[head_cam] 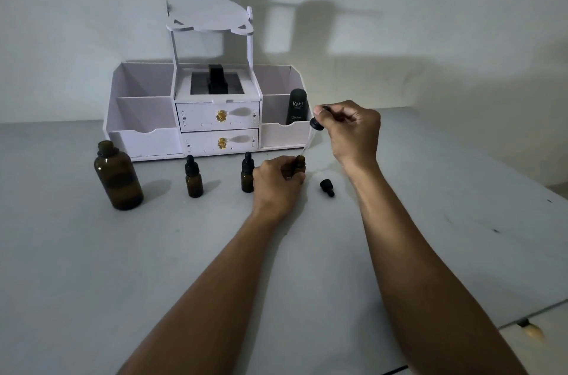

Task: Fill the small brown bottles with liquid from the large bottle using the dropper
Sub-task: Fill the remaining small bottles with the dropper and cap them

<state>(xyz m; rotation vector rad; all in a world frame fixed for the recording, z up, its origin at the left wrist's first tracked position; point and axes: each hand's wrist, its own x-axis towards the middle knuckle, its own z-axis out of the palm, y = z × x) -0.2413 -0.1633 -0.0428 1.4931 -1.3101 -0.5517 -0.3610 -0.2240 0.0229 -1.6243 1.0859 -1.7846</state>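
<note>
My left hand [278, 182] was curled round an open small brown bottle [299, 164], holding it upright on the grey table [92, 267]. My right hand [350, 132] pinched the black bulb of the dropper [310, 136] between thumb and fingers. Its glass tube slanted down to the left, with the tip at the bottle's mouth. I could not tell whether the tube held any liquid.

A loose black cap [326, 187] lay on its side just to the right of that bottle, between my two wrists. One capped small bottle [247, 173] stood just beside my left knuckles, and a second capped bottle [193, 179] stood farther left. The large brown bottle [118, 176] stood well apart, beyond both of them.

Behind it all sat a white organiser [138, 116] with two gold-knobbed drawers. A dark tube marked Kahf [297, 107] stood in its right front compartment, just behind the dropper's bulb. Something black [216, 79] sat in the middle top compartment.
</note>
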